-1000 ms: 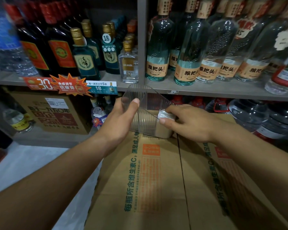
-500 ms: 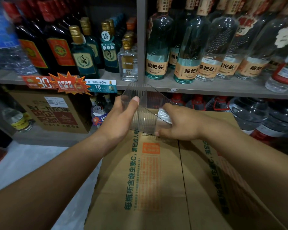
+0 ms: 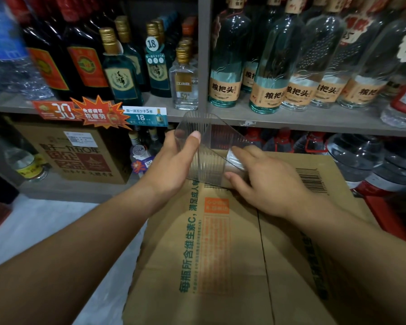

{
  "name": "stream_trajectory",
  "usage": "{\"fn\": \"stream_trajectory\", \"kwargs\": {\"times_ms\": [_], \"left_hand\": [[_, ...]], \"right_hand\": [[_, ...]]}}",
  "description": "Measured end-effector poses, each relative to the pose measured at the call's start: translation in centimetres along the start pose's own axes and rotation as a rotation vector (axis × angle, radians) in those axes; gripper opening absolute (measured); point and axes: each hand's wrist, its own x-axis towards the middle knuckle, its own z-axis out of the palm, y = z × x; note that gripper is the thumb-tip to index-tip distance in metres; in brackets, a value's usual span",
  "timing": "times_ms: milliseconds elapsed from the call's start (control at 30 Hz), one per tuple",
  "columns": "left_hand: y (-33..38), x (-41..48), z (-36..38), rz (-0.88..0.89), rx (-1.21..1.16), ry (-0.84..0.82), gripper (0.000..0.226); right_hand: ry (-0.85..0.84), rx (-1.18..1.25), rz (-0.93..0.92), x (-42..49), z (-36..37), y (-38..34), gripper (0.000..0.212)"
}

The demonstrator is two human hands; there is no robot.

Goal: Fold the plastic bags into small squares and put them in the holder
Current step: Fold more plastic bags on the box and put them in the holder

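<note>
A clear ribbed plastic holder [image 3: 204, 146] is held tilted just above the far end of a brown cardboard box [image 3: 220, 254]. My left hand [image 3: 171, 170] grips it from the left, with the thumb pressed on its near wall. A small folded white plastic bag [image 3: 234, 160] shows through the holder's right side. My right hand [image 3: 267, 181] pinches that bag between forefinger and thumb at the holder's right end. Most of the bag is hidden by those fingers.
A grey shelf [image 3: 291, 123] full of glass liquor bottles [image 3: 225, 66] runs across just behind the holder. Below it stand a printed carton [image 3: 75, 156] on the left and large water jugs [image 3: 361, 158] on the right. Pale floor [image 3: 33, 231] lies to the left of the box.
My right hand has pushed the folded bag leftward from the holder's edge into it. The left hand and the holder have stayed nearly still.
</note>
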Motion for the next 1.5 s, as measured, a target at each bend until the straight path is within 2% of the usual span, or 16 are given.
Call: {"fn": "stream_trajectory", "kwargs": {"times_ms": [233, 367, 500, 567, 633, 700, 833, 933, 1033, 1133, 1200, 1333, 1500], "left_hand": [[0.3, -0.4, -0.1, -0.008, -0.026, -0.021, 0.050], [1.1, -1.6, -0.6, -0.003, 0.034, 0.016, 0.055], [1.5, -4.0, -2.3, 0.008, 0.179, 0.049, 0.059], [1.4, -6.2, -3.1, 0.015, 0.245, 0.068, 0.048], [1.4, -9.4, -3.6, 0.034, 0.313, 0.054, 0.025], [1.1, -13.0, -4.0, 0.081, 0.346, -0.004, 0.010], [-1.1, -21.2, -4.2, 0.189, 0.432, -0.236, 0.013], [-5.5, -26.1, -3.4, 0.186, 0.556, -0.413, 0.017], [-11.8, -28.5, -1.7, 0.045, 0.696, -0.517, 0.021], [-19.0, -29.1, -0.5, -0.246, 0.786, -0.601, 0.019], [-23.2, -29.8, 0.0, -0.460, 0.781, -0.582, 0.023], [-28.6, -32.4, 1.5, -0.715, 0.662, -0.501, 0.037], [-32.4, -33.4, 3.5, -0.784, 0.544, -0.422, 0.036]], "right_hand": [[-0.090, 0.100, 0.002, 0.3, -0.4, 0.5, 0.062], [0.029, 0.108, 0.018, -0.8, -1.3, 0.7, 0.063], [0.103, 0.085, 0.047, -3.0, -2.8, 0.5, 0.049], [0.109, 0.056, 0.035, -4.7, -3.4, -0.3, 0.038], [0.099, 0.042, -0.015, -7.2, -4.1, -1.9, 0.027], [0.064, 0.082, -0.060, -10.3, -4.9, -4.0, 0.020], [-0.178, 0.265, -0.177, -17.4, -4.6, -8.3, 0.029], [-0.321, 0.228, -0.305, -22.2, -0.2, -10.1, 0.029], [-0.540, 0.192, -0.279, -25.7, 6.2, -10.3, 0.023], [-0.720, 0.219, -0.122, -27.4, 13.0, -9.4, 0.018], [-0.795, 0.278, 0.009, -28.2, 17.4, -9.4, 0.019], [-0.826, 0.441, 0.224, -29.5, 24.6, -10.9, 0.026], [-0.787, 0.566, 0.295, -29.7, 29.8, -13.4, 0.040]]}}
